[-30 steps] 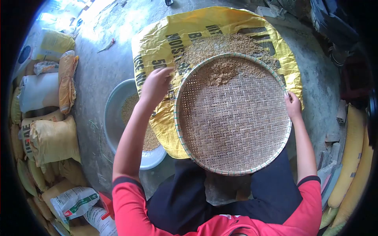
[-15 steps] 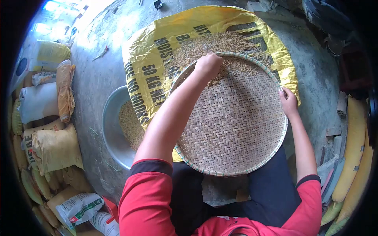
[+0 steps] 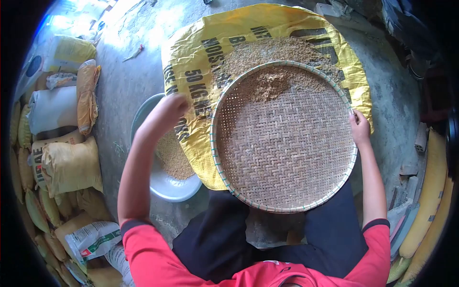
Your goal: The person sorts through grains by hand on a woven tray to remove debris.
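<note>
1. While a person in a red shirt sits facing a yellow sack (image 3: 282,16) spread on the floor (image 3: 117,81), a round woven tray (image 3: 287,143) lies before them, its far part over the sack and its near rim above the dark-trousered legs.
2. The right hand (image 3: 360,126), the one nearer the tray, grips its right rim, fingers and thumb closed on the edge.
3. The left hand (image 3: 176,106) hangs apart from the tray, over the sack's left edge; its fingers seem curled, but blur means I cannot tell whether it is closed or holds anything.
4. From that left hand, the tray lies rightward and slightly nearer the person; a basin (image 3: 174,188) of grain (image 3: 176,160) sits just below, towards the person.
5. Being round, the tray has no long axis and points nowhere; its clumped heap (image 3: 269,88) lies by the far rim, spreading sideways.
</note>
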`<move>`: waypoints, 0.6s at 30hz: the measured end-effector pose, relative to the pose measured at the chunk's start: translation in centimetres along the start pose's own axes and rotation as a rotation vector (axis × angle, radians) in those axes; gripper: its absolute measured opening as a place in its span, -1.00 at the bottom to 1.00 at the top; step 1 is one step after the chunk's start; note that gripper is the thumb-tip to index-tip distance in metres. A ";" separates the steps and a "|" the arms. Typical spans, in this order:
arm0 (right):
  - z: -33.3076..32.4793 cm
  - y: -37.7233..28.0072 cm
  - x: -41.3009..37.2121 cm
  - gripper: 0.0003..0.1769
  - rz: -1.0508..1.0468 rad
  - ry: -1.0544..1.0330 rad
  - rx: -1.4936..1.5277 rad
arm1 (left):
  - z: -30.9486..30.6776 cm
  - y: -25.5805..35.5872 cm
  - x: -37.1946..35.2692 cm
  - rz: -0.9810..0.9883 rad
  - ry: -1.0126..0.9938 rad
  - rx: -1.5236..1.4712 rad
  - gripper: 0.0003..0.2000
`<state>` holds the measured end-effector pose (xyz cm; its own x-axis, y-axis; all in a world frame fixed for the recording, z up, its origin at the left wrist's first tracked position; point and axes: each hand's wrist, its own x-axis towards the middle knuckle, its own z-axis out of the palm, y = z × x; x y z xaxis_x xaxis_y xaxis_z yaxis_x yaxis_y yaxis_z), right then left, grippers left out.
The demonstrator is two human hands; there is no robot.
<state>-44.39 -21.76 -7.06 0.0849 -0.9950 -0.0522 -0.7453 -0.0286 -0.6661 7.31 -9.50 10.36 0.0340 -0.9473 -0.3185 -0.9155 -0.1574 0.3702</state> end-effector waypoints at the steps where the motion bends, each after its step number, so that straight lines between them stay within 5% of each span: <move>1: -0.1 -0.2 0.0 -0.67 -0.002 -0.005 -0.019 | -0.5 -2.4 -1.9 -0.119 -0.079 0.044 -0.89; 3: -0.1 -0.2 0.0 -0.68 0.001 -0.006 -0.023 | -0.5 -6.7 -3.9 -0.359 -0.345 0.543 -0.87; 11: 0.2 0.3 0.2 -0.70 -0.020 0.024 -0.027 | 3.0 3.7 7.1 0.227 0.127 0.081 -0.83; 15: 0.2 0.2 0.2 -0.71 0.000 0.009 -0.012 | 6.7 10.2 12.3 0.297 0.016 0.041 -0.70; 18: 0.2 0.8 0.3 -0.70 -0.016 0.015 0.015 | 9.6 11.7 14.8 0.336 0.022 0.133 -0.79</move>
<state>-44.83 -22.05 -7.77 0.0870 -0.9958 -0.0302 -0.7341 -0.0436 -0.6776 -6.75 -22.67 1.56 -0.2709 -0.9458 -0.1793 -0.9212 0.2006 0.3335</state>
